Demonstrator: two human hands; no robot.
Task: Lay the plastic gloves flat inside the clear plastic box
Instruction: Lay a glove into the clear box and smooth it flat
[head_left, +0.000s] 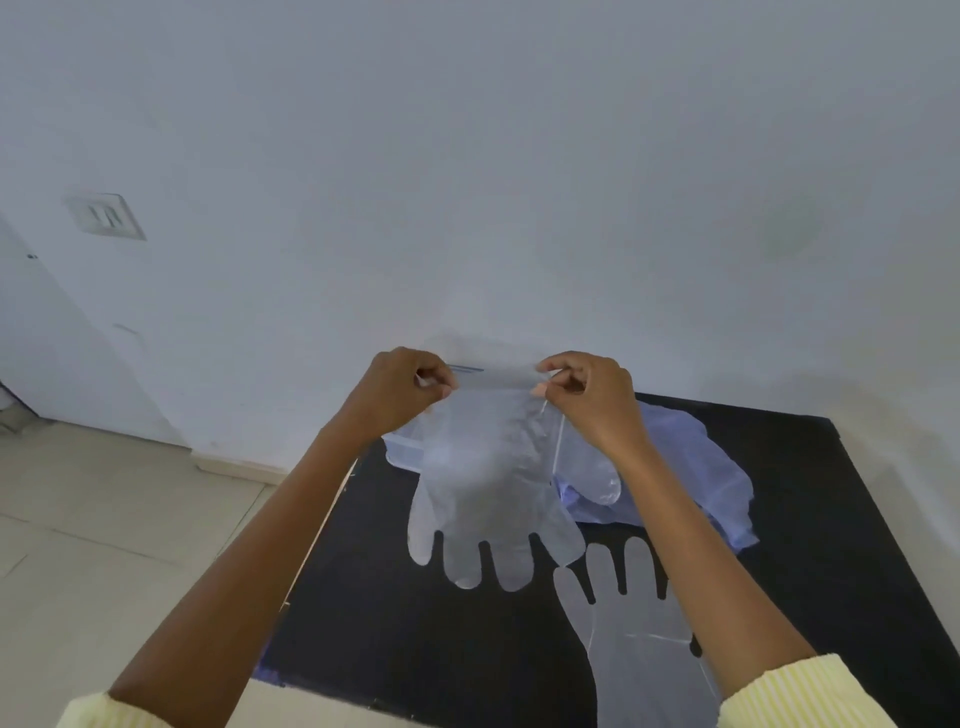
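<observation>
My left hand (400, 392) and my right hand (592, 400) each pinch a corner of the cuff of a clear plastic glove (488, 493). It hangs between them with its fingers pointing down, above the black table. Behind it, mostly hidden, is the clear plastic box (402, 449) at the table's far edge by the wall. A second clear glove (631, 618) lies flat on the table at the front right, fingers pointing away from me. A crumpled heap of bluish plastic gloves (696, 478) lies to the right, beyond my right forearm.
The black table (395, 613) stands against a white wall. Its left edge drops to a tiled floor (119, 525). A wall switch (106, 215) is high on the left.
</observation>
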